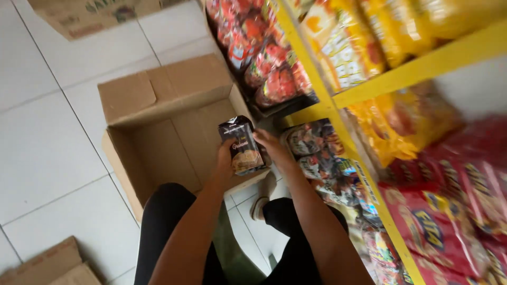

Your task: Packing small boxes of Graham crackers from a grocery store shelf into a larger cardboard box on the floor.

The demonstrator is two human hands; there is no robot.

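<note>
A small stack of dark snack packets (242,143) with a yellow food picture is held upright over the edge of an open cardboard box (158,132). My left hand (226,161) grips the stack from the left side. My right hand (273,148) presses against its right side, close to the lower shelf. The box stands on the white tiled floor, flaps open, and its inside looks bare. Dark and grey packets (311,140) lie on the low shelf just right of my right hand.
A yellow shelf frame (412,71) runs diagonally at the right, stacked with red, yellow and orange snack bags. Another cardboard box (84,13) sits at the top left and a third (47,266) at the bottom left. My knees in black trousers are below.
</note>
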